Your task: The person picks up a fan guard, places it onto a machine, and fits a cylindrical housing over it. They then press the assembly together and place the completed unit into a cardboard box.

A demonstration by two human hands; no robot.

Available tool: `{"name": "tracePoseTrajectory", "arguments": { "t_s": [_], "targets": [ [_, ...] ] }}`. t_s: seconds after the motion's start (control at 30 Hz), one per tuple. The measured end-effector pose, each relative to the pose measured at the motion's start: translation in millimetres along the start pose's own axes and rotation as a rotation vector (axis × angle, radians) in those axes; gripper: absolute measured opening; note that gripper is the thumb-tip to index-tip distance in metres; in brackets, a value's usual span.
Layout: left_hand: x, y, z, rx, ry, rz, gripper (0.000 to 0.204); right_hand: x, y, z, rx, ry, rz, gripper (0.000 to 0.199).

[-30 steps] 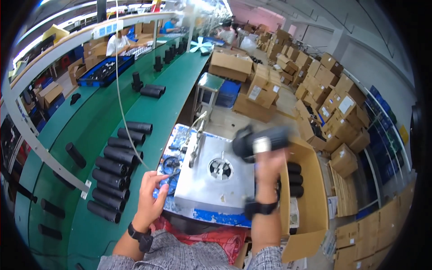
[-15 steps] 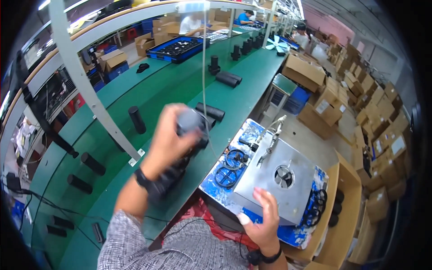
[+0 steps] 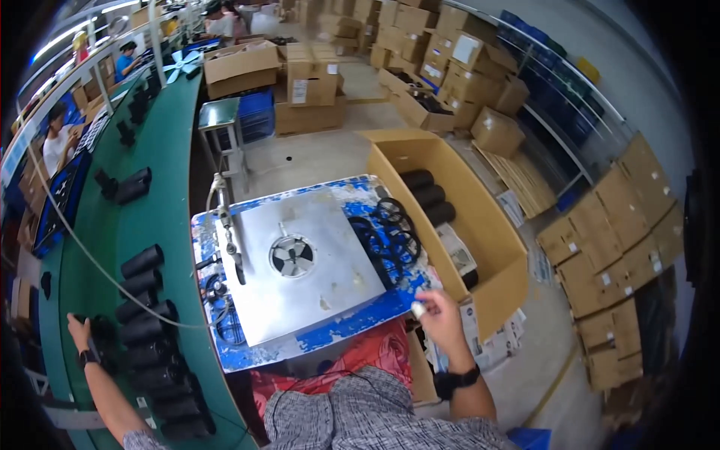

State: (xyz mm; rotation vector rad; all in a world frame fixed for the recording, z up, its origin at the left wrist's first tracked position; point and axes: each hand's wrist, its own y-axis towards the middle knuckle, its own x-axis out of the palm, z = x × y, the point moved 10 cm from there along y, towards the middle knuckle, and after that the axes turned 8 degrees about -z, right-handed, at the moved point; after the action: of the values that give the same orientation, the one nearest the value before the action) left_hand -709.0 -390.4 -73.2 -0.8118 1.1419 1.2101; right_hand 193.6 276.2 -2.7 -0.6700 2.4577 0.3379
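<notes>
A black cylinder [image 3: 101,330] is gripped by the left hand [image 3: 77,328] on the green conveyor [image 3: 161,150] beside a row of others, while a small white piece [image 3: 418,308] is pinched by the right hand [image 3: 439,319] at the blue worktable [image 3: 360,319]

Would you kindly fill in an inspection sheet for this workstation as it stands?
Surface: green bench; metal plate on a blue-and-white worn table.
Job's things: black cylinders in a row on the bench.
Clutter: black rings on the table's right side.
Hands: left hand on a black cylinder at the row; right hand pinches a small white piece.
Cables: white cord crossing the bench.
Surroundings: open cardboard box holding cylinders; stacked cartons.
</notes>
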Motion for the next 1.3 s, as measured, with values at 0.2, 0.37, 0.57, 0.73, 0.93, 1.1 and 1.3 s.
{"name": "tracePoseTrajectory", "arguments": {
  "t_s": [0.2,0.37,0.57,0.73,0.93,1.1,1.3],
  "targets": [
    [-88,-118,157,0.458,0.190,0.617,0.052,-24,101,89,-0.011,-0.378,0.045,0.019],
    [-140,-334,314,0.576,-0.613,0.307,0.036,3,192,79,-0.189,-0.549,0.073,0.021],
    [-75,-473,393,0.509,-0.861,0.137,0.028,21,227,108,-0.053,-0.683,-0.023,0.027],
    [-34,-513,450,0.477,-1.138,-0.091,0.024,-9,200,125,-0.004,-0.639,-0.059,0.030],
    [20,-548,540,0.635,-1.029,-0.896,0.020,-42,129,10,-0.078,-0.150,-0.079,0.040],
    [54,-577,627,0.128,-1.897,-1.365,0.038,13,-7,-148,-0.570,-0.361,0.006,0.045],
    [63,-547,607,0.149,-1.841,-1.121,0.043,67,-54,-203,-0.852,-0.039,-0.172,0.048]
  ]
}}
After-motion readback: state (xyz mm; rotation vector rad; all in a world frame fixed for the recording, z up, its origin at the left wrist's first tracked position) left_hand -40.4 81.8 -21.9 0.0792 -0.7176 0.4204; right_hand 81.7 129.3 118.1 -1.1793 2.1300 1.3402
